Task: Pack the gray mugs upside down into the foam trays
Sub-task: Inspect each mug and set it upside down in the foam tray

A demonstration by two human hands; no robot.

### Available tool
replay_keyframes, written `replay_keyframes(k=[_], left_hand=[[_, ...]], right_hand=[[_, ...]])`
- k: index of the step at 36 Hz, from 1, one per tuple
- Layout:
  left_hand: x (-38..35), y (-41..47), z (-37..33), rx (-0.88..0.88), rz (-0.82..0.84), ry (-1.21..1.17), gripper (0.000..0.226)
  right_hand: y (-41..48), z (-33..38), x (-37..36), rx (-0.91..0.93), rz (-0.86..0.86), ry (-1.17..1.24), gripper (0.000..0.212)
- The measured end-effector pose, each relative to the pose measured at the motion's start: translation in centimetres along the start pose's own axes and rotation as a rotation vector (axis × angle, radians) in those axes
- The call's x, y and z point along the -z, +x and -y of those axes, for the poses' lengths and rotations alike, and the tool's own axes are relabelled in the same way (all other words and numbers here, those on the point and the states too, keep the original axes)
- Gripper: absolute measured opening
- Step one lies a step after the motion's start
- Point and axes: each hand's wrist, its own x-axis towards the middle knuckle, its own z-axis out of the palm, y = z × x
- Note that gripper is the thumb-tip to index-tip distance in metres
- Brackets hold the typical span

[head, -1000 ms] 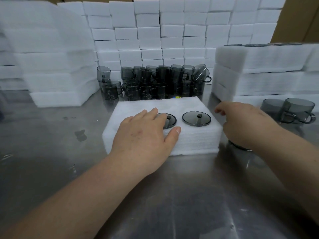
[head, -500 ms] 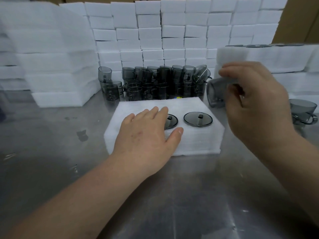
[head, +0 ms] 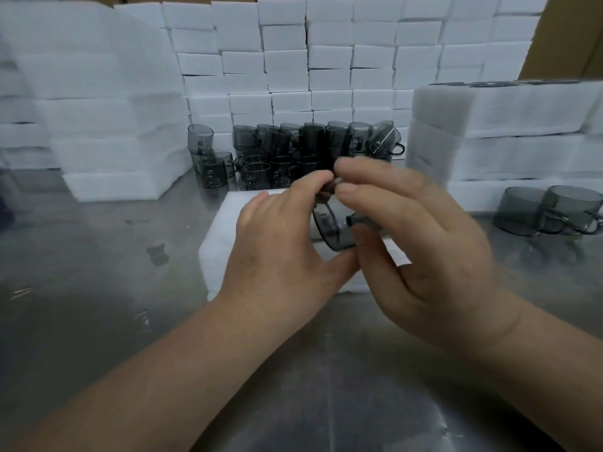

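A smoky gray glass mug [head: 332, 228] hangs above the white foam tray [head: 225, 252] at the table's middle, held between both hands. My left hand [head: 280, 256] curls round its left side, thumb under it. My right hand [head: 421, 236] grips it from the right, fingers over the top. The mug is tilted and mostly hidden by the fingers; its handle shows in the gap. The hands hide the tray's holes. Several more gray mugs [head: 293, 151] stand in a cluster behind the tray.
Two gray mugs [head: 551, 210] sit at the right on the steel table [head: 98, 288]. Stacks of white foam trays rise at the left [head: 107, 132], at the right [head: 509, 132] and along the back wall [head: 326, 60].
My right hand brought a mug from the right side down over the tray. My left hand lifted off the foam tray and joined it on the mug.
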Motion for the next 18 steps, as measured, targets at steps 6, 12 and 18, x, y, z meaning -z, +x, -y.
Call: replay_keyframes(k=[6, 12, 18], left_hand=[[0.0, 0.0, 0.8, 0.225, -0.155, -0.212, 0.056], [0.1, 0.0, 0.9, 0.217, -0.154, -0.281, 0.049], [0.7, -0.3, 0.7, 0.096, -0.109, -0.330, 0.063]], right_hand=[[-0.2, -0.6, 0.7, -0.164, -0.040, 0.064, 0.048], [-0.9, -0.9, 0.5, -0.494, 0.060, 0.199, 0.060], [-1.2, -0.5, 0.1, -0.575, 0.165, 0.312, 0.070]])
